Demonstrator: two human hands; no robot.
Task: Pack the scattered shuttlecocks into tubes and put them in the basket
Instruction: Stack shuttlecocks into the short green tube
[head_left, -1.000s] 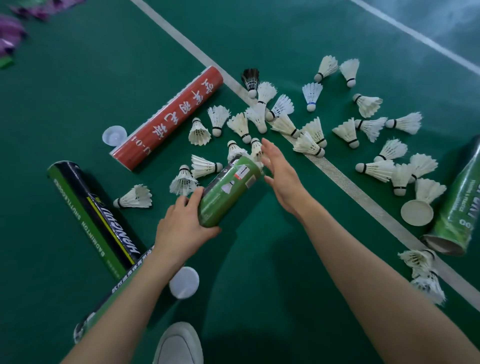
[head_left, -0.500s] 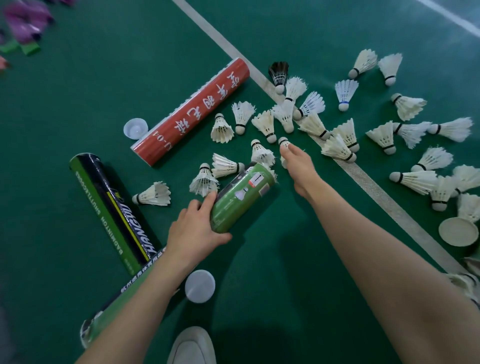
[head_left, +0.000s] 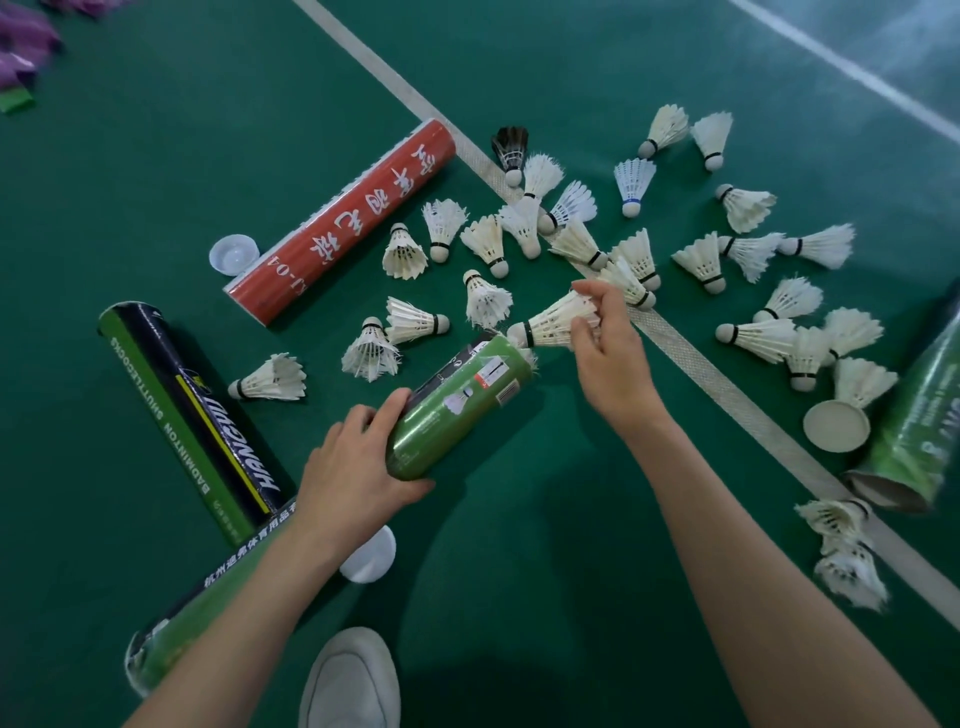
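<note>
The right hand (head_left: 605, 358) pinches a shuttlecock (head_left: 558, 321) by its feathers, cork end pointing left at the far mouth of the green tube (head_left: 460, 408). The left hand (head_left: 353, 475) is wrapped around the tube's near end, its length slanting far-right toward that cork.

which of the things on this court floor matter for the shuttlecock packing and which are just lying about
In use:
- short green cardboard tube, in left hand
- white feather shuttlecock, in right hand
- loose white shuttlecocks
- red tube

Lying about:
- purple items
- white shoe
</note>
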